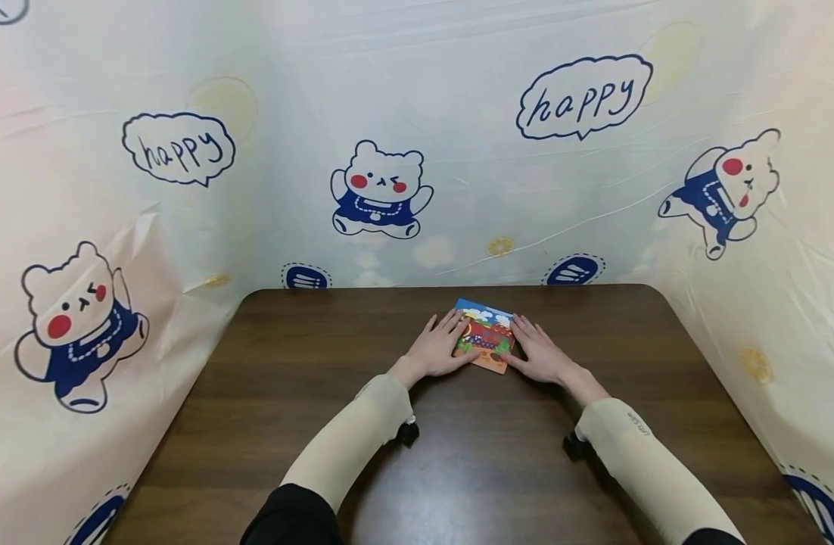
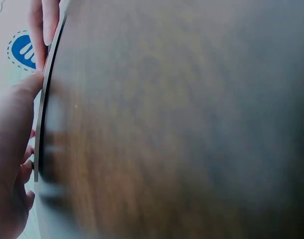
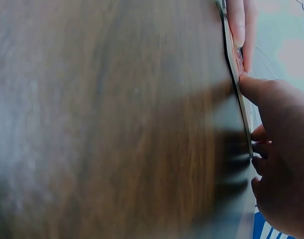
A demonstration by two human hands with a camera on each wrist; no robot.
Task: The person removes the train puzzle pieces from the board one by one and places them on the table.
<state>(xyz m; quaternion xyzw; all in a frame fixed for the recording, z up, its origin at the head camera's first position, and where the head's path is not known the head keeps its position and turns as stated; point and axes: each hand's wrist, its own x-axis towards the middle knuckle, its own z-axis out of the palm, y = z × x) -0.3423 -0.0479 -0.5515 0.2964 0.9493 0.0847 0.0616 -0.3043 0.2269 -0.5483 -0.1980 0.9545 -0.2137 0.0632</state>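
Note:
A thin, square picture board [image 1: 487, 334] with a blue sky, white clouds, a red middle and an orange lower strip lies slightly turned on the brown table. My left hand [image 1: 436, 350] rests along its left side, fingers stretched over the edge. On the opposite side my right hand [image 1: 543, 356] lies the same way, its fingertips on the right edge. Both thumbs reach inward over the lower part of the board. Each wrist view shows the board edge-on as a narrow strip, with the thumb and fingertips at its upper face.
The dark wooden table [image 1: 308, 424] has rounded far corners. A pale curtain [image 1: 458, 98] printed with bears and "happy" bubbles hangs behind and along both sides. Black wrist devices [image 1: 408, 433] sit beneath the cream sleeves [image 1: 352, 439].

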